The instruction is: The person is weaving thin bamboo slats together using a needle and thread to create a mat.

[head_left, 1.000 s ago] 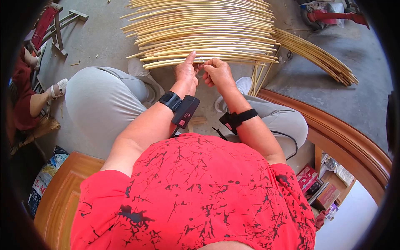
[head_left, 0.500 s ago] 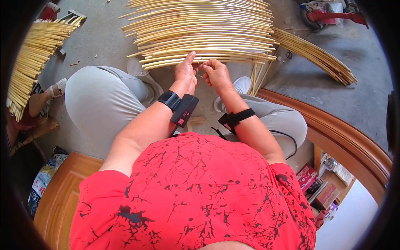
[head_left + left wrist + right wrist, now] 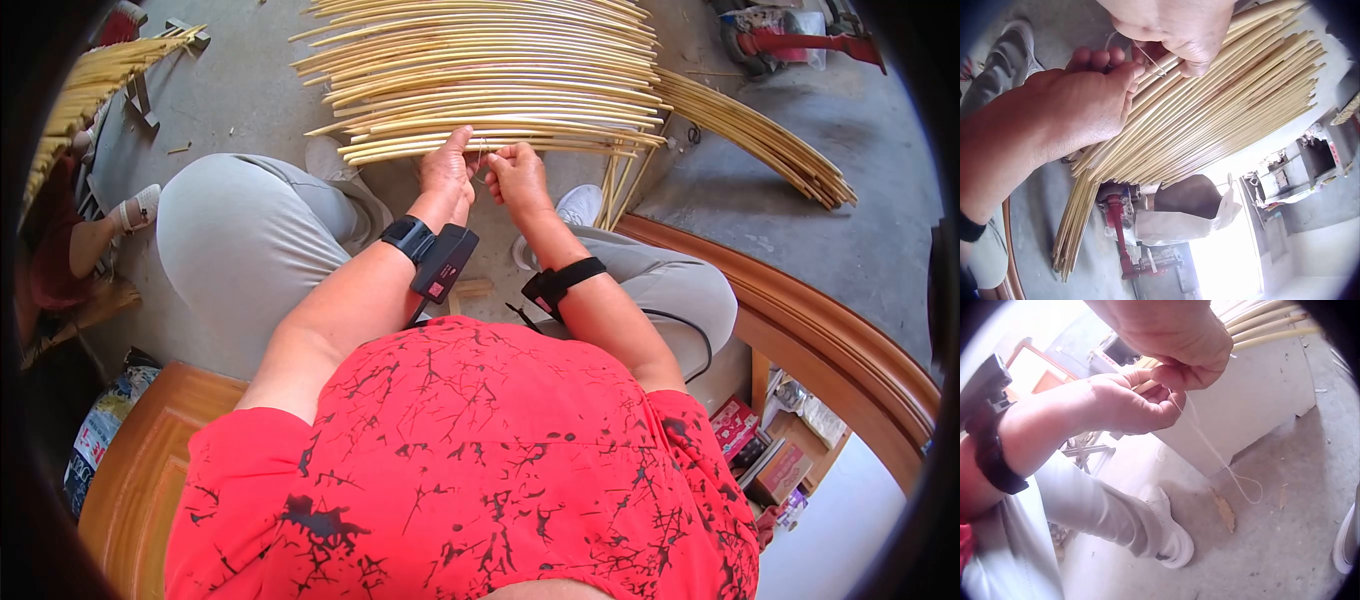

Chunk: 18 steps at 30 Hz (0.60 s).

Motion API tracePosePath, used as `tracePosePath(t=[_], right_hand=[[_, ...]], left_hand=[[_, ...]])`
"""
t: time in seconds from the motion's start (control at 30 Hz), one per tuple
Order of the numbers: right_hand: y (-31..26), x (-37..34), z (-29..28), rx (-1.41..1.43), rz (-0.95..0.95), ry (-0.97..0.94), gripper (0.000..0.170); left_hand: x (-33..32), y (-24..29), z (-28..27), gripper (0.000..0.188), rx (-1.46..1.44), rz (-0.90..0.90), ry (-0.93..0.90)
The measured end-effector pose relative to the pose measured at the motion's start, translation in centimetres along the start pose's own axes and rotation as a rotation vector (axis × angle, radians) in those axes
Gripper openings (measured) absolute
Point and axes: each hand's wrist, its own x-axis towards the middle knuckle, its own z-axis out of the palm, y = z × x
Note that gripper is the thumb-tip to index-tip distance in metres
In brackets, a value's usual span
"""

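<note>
A row of pale, peeled sticks is spread out in front of me, laced side by side like a mat. My left hand grips the near edge, its thumb lying over the outermost sticks and its fingers curled below. Close beside it, my right hand pinches a thin white string between thumb and fingertips. The string passes round the edge sticks between the two hands. In the right wrist view a slack loop of string hangs below the hands.
A bundle of loose sticks extends right of the mat. At the left sits another person's leg, beside more sticks. A red-handled tool lies at the far right. A wooden frame edge runs along my right side.
At the far left, a sheaf of sticks has swung into view over the other person and shifted further left. My right hand has moved very slightly; my left hand keeps its hold.
</note>
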Motion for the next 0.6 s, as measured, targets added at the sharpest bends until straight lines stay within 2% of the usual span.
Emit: tracePosePath(t=[0.6], right_hand=[[-1.1, 0.2, 0.4, 0.022, 0.005, 0.061, 0.011]], left_hand=[[0.4, -0.1, -0.2, 0.028, -0.026, 0.005, -0.017]])
